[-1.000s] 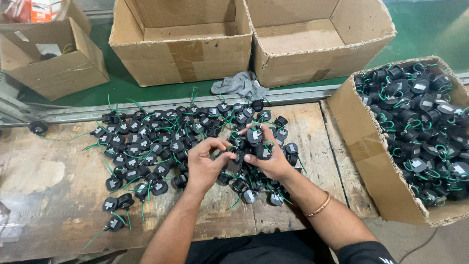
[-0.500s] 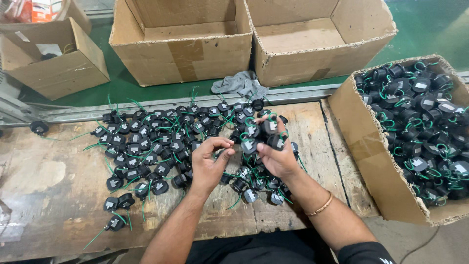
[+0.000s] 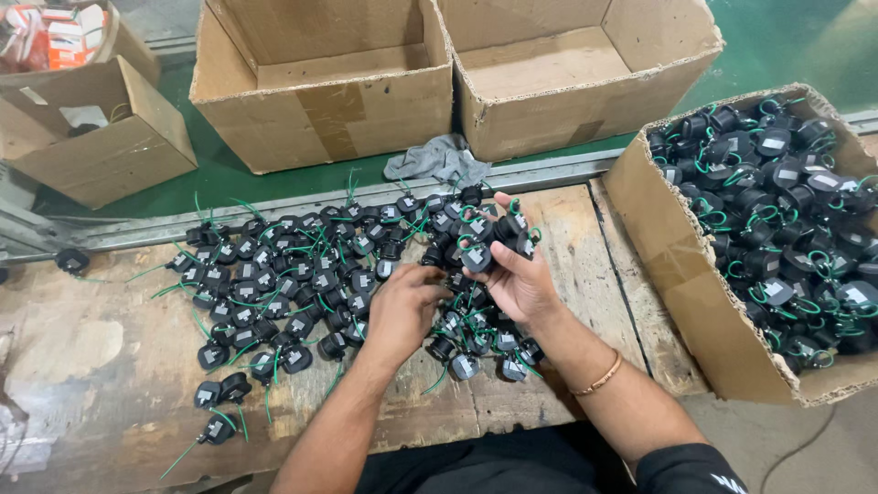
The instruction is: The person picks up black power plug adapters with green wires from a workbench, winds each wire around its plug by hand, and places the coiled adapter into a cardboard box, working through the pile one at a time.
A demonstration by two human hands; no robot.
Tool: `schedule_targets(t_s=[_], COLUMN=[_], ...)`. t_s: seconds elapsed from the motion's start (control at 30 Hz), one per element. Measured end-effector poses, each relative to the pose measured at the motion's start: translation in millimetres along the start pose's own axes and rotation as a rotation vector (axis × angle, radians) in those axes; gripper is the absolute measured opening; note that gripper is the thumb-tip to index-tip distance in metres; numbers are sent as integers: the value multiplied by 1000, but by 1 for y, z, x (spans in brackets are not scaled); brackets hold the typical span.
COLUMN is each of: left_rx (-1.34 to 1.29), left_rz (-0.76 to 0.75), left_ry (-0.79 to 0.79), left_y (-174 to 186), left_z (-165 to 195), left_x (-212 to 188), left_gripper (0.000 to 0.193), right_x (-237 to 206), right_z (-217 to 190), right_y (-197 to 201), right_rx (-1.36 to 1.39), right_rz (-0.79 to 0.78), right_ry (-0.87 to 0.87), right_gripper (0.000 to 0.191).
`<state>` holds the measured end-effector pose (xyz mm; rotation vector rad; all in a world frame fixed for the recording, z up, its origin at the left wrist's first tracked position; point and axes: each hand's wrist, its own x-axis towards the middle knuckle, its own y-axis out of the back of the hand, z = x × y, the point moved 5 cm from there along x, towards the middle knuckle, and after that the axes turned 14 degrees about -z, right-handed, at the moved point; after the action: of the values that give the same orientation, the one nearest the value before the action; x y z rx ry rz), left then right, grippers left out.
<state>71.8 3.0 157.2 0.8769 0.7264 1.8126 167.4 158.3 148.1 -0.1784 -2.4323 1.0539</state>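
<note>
Lifted higher now, right hand [image 3: 521, 279] cradles a cluster of black parts [image 3: 494, 240], clear of the pile.
Left hand [image 3: 402, 306] curls palm-down, gripping parts in the tabletop [image 3: 101, 366] pile [image 3: 302, 274], gathering more.

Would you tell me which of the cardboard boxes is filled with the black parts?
The box on the right, beside the right hand; it brims with black parts with green wires, while the two large boxes behind the bench look empty.
</note>
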Motion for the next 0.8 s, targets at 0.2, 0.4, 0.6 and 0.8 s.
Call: schedule_targets(t_s=[0.2,0.4,0.6,0.8], left_rx=[-285,-437,-571,-379], left_rz=[297,628,566,533], left_ry=[134,-70,-214,-203], left_y=[17,38,37,46], left_z=[-15,-20,-17,-9], left_x=[-11,-28,-34,-30], left_gripper=[23,20,19,19], right_x=[0,0,4,4], right_z=[7,21,49,60], right_y=[-6,-1,-16,-29], right_rx=[-135,-177,-122,-386], right_rz=[62,48,-147,-284], right_ry=[-93,-237,-358,-391], right_gripper=[79,88,101,105])
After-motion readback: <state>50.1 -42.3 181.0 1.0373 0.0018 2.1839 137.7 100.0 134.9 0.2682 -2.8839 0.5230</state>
